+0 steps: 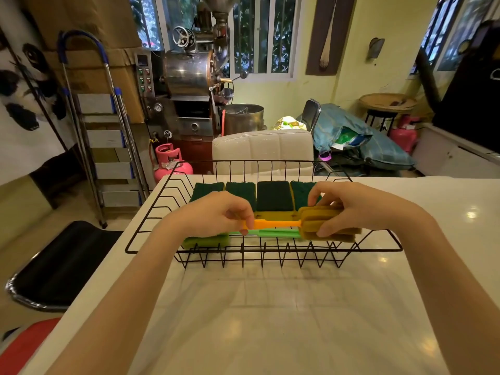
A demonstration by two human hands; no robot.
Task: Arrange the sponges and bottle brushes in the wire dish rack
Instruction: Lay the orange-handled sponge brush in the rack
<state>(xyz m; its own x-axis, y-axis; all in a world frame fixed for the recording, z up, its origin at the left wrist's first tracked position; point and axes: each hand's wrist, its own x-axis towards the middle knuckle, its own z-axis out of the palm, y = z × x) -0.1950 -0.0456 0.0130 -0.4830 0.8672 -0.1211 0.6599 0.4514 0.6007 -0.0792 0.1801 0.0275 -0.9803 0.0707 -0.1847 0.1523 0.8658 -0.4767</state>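
Note:
A black wire dish rack (151, 212) stands on the white counter. Several green-topped yellow sponges (273, 196) lie in a row along its far side. An orange bottle brush (278, 223) with a brownish-yellow sponge head is held level over the rack's near side. My left hand (216, 215) pinches its handle end, and my right hand (349, 209) grips its sponge head. Just below it lies a green bottle brush (273, 233) in the rack, its green sponge head (205, 240) pointing left.
The white counter (270, 307) stretches toward me in front of the rack. A white padded chair back (262, 150) stands behind the counter. A black stool (62, 266) sits at the left, with a step ladder (108, 136) and a pink gas cylinder (170, 163) beyond it.

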